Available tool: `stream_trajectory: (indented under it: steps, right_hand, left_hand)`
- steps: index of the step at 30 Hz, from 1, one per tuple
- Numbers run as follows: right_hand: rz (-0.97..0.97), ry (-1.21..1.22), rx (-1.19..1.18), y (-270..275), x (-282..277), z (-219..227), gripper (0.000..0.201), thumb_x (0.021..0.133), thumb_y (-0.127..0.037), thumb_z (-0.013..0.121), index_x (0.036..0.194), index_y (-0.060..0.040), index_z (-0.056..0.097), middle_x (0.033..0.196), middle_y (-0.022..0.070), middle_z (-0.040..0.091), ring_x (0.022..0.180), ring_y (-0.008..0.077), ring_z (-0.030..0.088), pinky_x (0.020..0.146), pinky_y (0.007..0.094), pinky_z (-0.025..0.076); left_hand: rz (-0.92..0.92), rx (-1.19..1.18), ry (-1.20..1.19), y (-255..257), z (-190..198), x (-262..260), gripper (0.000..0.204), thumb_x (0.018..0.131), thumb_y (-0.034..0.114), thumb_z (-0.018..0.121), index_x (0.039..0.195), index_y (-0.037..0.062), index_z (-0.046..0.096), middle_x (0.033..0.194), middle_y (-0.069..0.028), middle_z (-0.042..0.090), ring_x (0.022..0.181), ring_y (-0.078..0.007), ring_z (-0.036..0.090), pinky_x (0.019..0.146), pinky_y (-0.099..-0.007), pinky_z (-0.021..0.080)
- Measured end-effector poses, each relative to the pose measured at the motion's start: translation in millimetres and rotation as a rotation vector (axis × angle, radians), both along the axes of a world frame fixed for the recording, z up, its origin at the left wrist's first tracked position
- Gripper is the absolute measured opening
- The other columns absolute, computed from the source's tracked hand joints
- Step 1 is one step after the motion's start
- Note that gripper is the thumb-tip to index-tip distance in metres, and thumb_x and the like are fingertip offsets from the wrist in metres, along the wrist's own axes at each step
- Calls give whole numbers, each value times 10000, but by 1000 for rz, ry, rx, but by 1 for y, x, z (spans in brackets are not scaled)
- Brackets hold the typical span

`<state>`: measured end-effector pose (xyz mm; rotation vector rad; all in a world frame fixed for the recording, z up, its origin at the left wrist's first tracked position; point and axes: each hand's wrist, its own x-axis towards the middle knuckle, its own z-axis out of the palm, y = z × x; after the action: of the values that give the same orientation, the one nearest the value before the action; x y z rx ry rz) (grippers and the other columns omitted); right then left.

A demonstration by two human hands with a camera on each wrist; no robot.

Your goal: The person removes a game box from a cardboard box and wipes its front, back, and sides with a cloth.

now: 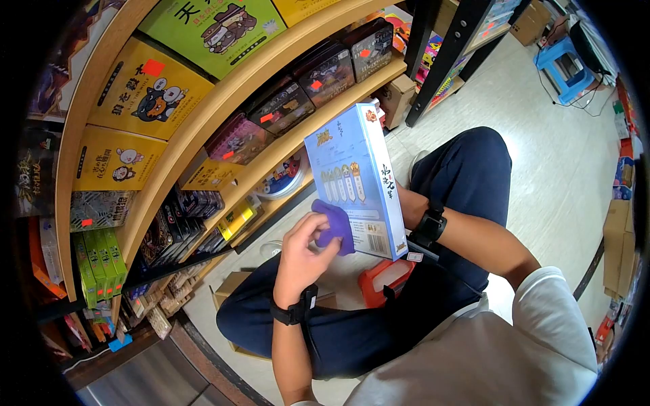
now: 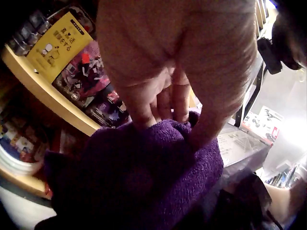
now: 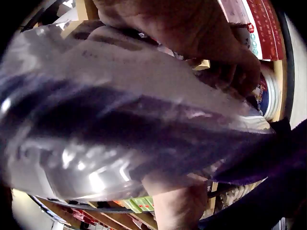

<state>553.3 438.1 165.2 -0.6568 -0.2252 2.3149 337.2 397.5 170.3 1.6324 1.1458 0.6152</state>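
A flat blue game box (image 1: 349, 176) with Chinese lettering is held up, tilted, above the person's lap. The left hand (image 1: 305, 247) pinches a purple cloth (image 1: 334, 230), which lies against the box's lower left corner. In the left wrist view, the thumb and fingers of the left hand (image 2: 177, 62) press into the towelling of the cloth (image 2: 158, 167). From behind, the right hand (image 3: 187, 33) holds the box; the head view hides most of it. Shiny clear wrap shows on the box (image 3: 120, 100) in the right wrist view.
Wooden shelves (image 1: 298, 152) with several boxed games stand at the left and front. A red-rimmed container (image 1: 369, 287) and an open cardboard box (image 1: 230, 284) are on the floor by the crossed legs. A blue stool (image 1: 565, 71) stands at the far right.
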Motion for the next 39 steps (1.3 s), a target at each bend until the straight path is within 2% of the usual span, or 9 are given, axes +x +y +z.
stream_trajectory:
  steps: [4,8,10,14,19,22,25,35,39]
  right_hand:
    - [-21,64,9,-1,0,-5,604,1012,-377,380,1503,-78,194,1492,165,339,1327,271,416,1092,409,370]
    - [-14,-90,123,-7,-3,0,543,1016,-390,376,1427,-38,334,1319,135,507,1153,219,552,989,350,463]
    - [11,-56,176,-10,-4,-8,524,1015,-344,407,1430,-35,326,1323,136,505,1152,209,553,976,342,472]
    - [46,-118,369,-14,-5,-8,507,1015,-289,435,1435,-33,316,1332,135,502,1159,187,548,968,335,477]
    - [81,-295,390,-19,-4,-2,524,1005,-289,462,1437,-32,315,1334,131,502,1164,172,538,962,324,471]
    - [75,-291,368,-21,-4,5,526,1005,-321,458,1425,-29,335,1288,110,532,1118,158,558,934,315,482]
    - [64,-350,504,-27,-8,7,522,1010,-367,430,1402,-27,366,1242,90,556,1069,145,579,907,309,495]
    - [194,-208,335,-28,-15,-5,596,996,-488,395,1400,-50,383,1247,81,561,1064,141,590,905,316,508]
    - [128,-192,339,-36,-20,-2,617,994,-505,384,1413,-53,369,1272,82,550,1081,147,586,907,321,511]
  left_hand:
    - [13,48,-9,-1,0,2,295,764,-110,627,1048,-57,566,958,-52,559,889,-111,565,802,-239,472]
    - [68,108,-9,-1,-1,5,280,760,-83,638,1028,-48,564,936,-70,565,862,-134,569,768,-248,475]
    - [139,152,-46,0,-3,7,270,738,-42,663,988,-29,562,887,-98,572,780,-165,561,692,-252,468]
    - [238,174,-38,1,-3,7,262,748,-43,658,987,-30,553,931,-102,567,833,-166,565,707,-248,474]
    - [249,242,5,2,-2,6,262,746,-47,649,988,-35,548,916,-105,559,818,-170,560,707,-250,471]
    - [285,273,6,2,-2,5,261,747,-55,643,988,-42,545,927,-106,559,829,-170,562,720,-250,475]
    - [365,274,-30,2,-1,6,265,749,-71,638,996,-53,544,959,-107,559,857,-168,567,746,-253,482]
    - [551,313,-94,3,-6,-1,327,804,-96,611,1121,-79,531,1127,-114,549,966,-154,567,823,-261,490]
    - [556,315,-74,5,-7,-2,360,828,-80,603,1178,-78,517,1195,-132,532,1019,-167,568,847,-273,488]
